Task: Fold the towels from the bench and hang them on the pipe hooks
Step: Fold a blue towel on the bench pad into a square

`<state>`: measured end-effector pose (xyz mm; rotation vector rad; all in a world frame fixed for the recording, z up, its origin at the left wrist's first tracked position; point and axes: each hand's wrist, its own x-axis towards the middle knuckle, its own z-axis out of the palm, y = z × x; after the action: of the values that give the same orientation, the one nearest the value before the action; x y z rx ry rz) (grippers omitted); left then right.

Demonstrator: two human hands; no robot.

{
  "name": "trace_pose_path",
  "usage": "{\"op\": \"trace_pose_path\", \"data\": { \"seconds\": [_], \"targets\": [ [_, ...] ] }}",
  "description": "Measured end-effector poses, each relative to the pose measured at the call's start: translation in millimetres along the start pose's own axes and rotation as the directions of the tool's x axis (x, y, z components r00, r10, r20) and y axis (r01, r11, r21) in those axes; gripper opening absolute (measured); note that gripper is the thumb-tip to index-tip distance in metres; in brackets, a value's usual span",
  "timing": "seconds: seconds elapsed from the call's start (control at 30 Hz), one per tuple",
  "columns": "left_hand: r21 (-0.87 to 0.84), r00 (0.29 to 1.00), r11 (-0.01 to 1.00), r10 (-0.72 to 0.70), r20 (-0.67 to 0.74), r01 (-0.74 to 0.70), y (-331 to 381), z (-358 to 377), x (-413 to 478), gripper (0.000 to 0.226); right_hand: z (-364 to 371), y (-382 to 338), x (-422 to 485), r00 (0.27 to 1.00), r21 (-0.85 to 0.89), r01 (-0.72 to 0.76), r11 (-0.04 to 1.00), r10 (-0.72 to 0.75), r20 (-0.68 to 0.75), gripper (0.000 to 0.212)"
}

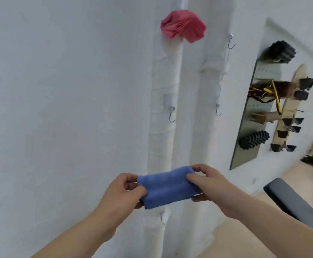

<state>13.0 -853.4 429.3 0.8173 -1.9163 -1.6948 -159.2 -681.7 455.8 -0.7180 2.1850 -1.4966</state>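
A folded blue towel (167, 186) is held in front of two white wrapped pipes, the left pipe (162, 138) and the right pipe (207, 86). My left hand (124, 190) pinches its left end and my right hand (206, 180) pinches its right end. A pink towel (183, 25) hangs bunched high on the left pipe. Bare metal hooks show: one lower on the left pipe (172, 114), one high on the right pipe (231, 41) and one lower on the right pipe (217, 110).
A grey padded bench (297, 203) reaches in from the lower right. On the right wall hang a metal panel (245, 146) with black foam rollers and a wooden board (289, 101) with black holders. Light floor lies beyond.
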Motion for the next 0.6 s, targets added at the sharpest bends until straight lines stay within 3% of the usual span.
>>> {"op": "trace_pose_path", "data": {
  "seconds": [0.2,0.33,0.47,0.53,0.6],
  "targets": [
    [-0.043,0.984,0.984,0.176,0.031,-0.175,88.1,8.2,111.9,0.033,-36.0,-74.6,98.7,0.977,0.066,0.174,0.982,-0.164,-0.133,0.033],
    [-0.045,0.959,0.958,0.284,-0.004,-0.284,142.9,24.4,163.6,0.037,-61.9,-115.7,155.2,0.923,0.052,0.325,0.944,-0.306,-0.232,0.037],
    [-0.036,0.961,0.961,0.27,-0.063,-0.273,160.2,47.5,199.2,0.037,-74.5,-118.6,202.9,0.856,-0.064,0.437,0.897,-0.437,-0.276,0.033],
    [-0.048,0.967,0.969,0.236,-0.093,-0.241,156.1,58.5,210.6,0.033,-73.7,-108.3,224.3,0.823,-0.193,0.482,0.855,-0.517,-0.235,0.024],
    [-0.041,0.961,0.97,0.231,-0.15,-0.24,149.6,64.0,217.9,0.027,-70.3,-99.0,241.1,0.809,-0.191,0.533,0.825,-0.562,-0.173,0.016]
  ]
}}
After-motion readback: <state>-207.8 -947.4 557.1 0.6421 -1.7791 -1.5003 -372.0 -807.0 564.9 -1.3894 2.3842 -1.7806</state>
